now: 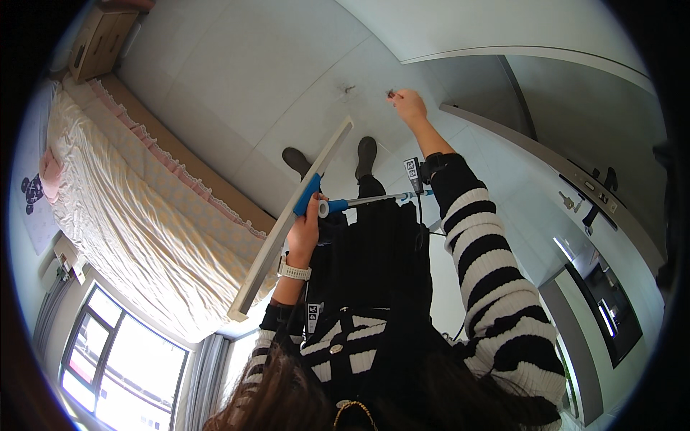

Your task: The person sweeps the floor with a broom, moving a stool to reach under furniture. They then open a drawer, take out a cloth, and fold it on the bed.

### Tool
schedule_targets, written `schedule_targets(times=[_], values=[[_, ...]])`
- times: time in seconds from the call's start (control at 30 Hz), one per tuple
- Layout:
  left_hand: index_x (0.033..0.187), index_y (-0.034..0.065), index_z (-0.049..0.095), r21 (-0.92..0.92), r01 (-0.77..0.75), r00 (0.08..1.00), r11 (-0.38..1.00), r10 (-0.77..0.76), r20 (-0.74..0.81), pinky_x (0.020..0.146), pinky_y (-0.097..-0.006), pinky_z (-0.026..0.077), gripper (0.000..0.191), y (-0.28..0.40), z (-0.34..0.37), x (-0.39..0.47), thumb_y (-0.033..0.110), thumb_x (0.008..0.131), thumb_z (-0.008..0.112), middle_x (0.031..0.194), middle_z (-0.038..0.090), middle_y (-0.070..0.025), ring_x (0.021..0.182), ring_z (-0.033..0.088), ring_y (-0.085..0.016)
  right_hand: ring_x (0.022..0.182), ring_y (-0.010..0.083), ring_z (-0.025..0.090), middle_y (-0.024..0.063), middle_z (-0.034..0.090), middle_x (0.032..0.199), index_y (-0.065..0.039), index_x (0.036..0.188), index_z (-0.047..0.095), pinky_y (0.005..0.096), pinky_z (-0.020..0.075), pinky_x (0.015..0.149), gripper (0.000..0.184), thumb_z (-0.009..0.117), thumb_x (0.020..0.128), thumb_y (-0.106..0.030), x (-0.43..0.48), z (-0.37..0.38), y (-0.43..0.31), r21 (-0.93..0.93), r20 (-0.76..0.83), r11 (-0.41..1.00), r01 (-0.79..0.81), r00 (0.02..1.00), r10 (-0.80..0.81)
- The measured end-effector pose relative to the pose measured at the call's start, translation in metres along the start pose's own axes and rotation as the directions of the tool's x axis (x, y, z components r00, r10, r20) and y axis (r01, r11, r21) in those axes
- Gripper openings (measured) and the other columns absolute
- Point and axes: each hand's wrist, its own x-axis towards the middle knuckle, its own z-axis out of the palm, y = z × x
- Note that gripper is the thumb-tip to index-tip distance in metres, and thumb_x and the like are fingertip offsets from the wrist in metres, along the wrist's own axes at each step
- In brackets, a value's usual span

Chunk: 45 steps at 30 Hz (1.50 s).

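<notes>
My left hand is closed around the blue middle bracket of a long, pale floor-wiper head, which slants across in front of me. Beside its fingers lies the round end of a blue grip on a metal pole, running right towards my right forearm. Whether the hand also grips the pole is unclear. Out over the floor, my right hand pinches a small dark clump, perhaps hair or dust. Another dark clump rests on the tiles to its left, with greyish smudges around it.
At left stands a bed with a pale ruffled cover, and a wooden cabinet beyond it. An open door with handle and keys is at right. My boots stand on the tiled floor.
</notes>
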Motion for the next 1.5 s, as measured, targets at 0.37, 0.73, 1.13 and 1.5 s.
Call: schedule_targets(times=[0.37,0.73,1.13,1.5], values=[[0.106,-0.005,0.065,-0.002,-0.04,0.999,0.999,0.041,0.018,0.087,-0.0332,0.052,0.029,-0.004,-0.002,0.004,0.022,0.104,0.055,0.095,0.07,-0.0088,0.091,0.067,-0.017,0.094,0.0233,0.065,0.0042,0.073,0.105,-0.023,0.142,0.052,0.0401,0.0509,0.083,0.047,0.054,0.096,-0.033,-0.023,-0.01,-0.002,0.043,-0.053,0.999,0.024,0.998,-0.021],[0.108,-0.0039,0.065,-0.023,-0.046,0.999,0.999,0.047,0.026,0.087,-0.0325,0.051,0.029,-0.007,-0.002,0.005,0.023,0.103,0.055,0.095,0.07,-0.0077,0.093,0.066,-0.016,0.082,0.0261,0.068,0.0075,0.073,0.086,-0.017,0.105,0.072,0.0386,0.0512,0.075,0.031,0.058,0.09,-0.04,-0.047,-0.017,-0.002,-0.102,-0.352,0.957,0.271,0.89,-0.29],[0.107,-0.0019,0.067,0.088,0.011,0.997,0.996,-0.004,-0.08,0.083,-0.0306,0.05,0.034,-0.023,-0.006,0.046,0.029,0.103,0.053,0.092,0.07,-0.0077,0.094,0.066,-0.016,0.085,0.0176,0.068,0.0071,0.072,0.093,-0.011,0.125,0.063,0.0325,0.0528,0.079,0.041,0.073,0.087,-0.025,-0.191,0.023,-0.002,0.595,0.288,0.776,0.209,0.846,-0.449],[0.11,-0.0022,0.066,-0.137,0.036,0.994,0.99,-0.049,-0.094,0.075,-0.0302,0.048,0.033,0.001,0.018,0.046,0.027,0.104,0.05,0.091,0.067,-0.0057,0.084,0.061,-0.014,0.087,0.0368,0.065,0.0158,0.065,0.102,-0.001,0.113,0.059,0.0408,0.0526,0.074,0.045,0.081,0.078,-0.02,-0.313,0.065,-0.067,0.462,-0.122,0.728,0.507,0.849,-0.514]])
